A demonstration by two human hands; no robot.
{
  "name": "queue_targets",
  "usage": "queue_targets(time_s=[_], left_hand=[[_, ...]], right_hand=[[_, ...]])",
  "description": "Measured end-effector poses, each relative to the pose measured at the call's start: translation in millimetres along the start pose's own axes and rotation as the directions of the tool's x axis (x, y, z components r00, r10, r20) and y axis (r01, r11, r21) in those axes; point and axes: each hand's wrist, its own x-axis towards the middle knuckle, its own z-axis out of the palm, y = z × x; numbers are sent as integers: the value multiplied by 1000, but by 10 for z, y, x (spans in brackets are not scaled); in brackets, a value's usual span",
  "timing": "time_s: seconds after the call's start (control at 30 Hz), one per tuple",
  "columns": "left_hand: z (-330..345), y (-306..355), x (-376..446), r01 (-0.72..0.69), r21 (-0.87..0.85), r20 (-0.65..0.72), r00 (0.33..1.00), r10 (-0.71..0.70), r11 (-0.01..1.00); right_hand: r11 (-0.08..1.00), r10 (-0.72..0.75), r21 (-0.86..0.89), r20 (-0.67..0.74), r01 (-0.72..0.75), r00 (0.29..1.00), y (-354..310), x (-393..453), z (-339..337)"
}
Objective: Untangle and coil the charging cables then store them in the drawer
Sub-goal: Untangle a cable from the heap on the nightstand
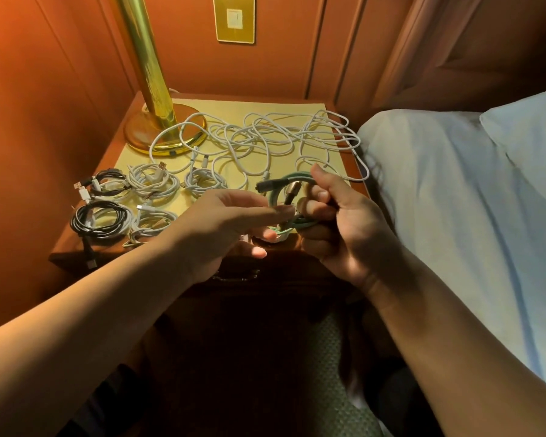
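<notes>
Two bare forearms reach in from the near edge, meeting over the front of a wooden nightstand [76, 247]. Beyond the right hand's wrist side lies a bed [454, 216] in pale sheets, with one pillow [530, 127] at its head. Beyond the left hand stands one brass lamp [145, 74], its round base on a yellow mat [316, 152] that covers the nightstand top. Orange panelled wall rises behind, carrying one brass switch plate [234, 18].

Past both hands, across the far half of the mat, sprawls a loose tangle of white cables [265, 137]; how many are in it cannot be told. Outward from the left hand sit five coiled bundles: two mixed black-and-white coils [108, 184] [98, 220] and three white coils [153, 179] [204, 181] [153, 220].

Between the hands is one green braided cable [292, 181], wound into a small loop with its dark plug sticking out toward the left. The right hand [338, 222] has its fingers curled around the loop. The left hand [227, 222] pinches the loop's near side between thumb and fingertips. Below the hands, the dark drawer front [265, 272] shows a metal pull.
</notes>
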Motion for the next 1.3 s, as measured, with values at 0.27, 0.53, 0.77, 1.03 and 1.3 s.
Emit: queue_targets(time_s=[0.27,0.53,0.77,1.03,1.3], left_hand=[[-119,55,82,-26,164,125,992,5,986],[-224,66,152,40,233,305,946,-112,972],[-11,-91,155,-54,205,192,981,14,977],[-48,-94,185,-146,219,138,983,118,965],[65,-145,172,-263,137,-15,963,268,955]], right_hand=[[997,58,52,-41,-56,997,19,8,-19],[991,133,17,-29,-132,991,18,24,-30],[985,157,-55,-81,-161,984,32,23,17],[969,136,-200,-68,-147,988,0,20,27],[940,-57,-341,-158,0,986,-16,80,22]])
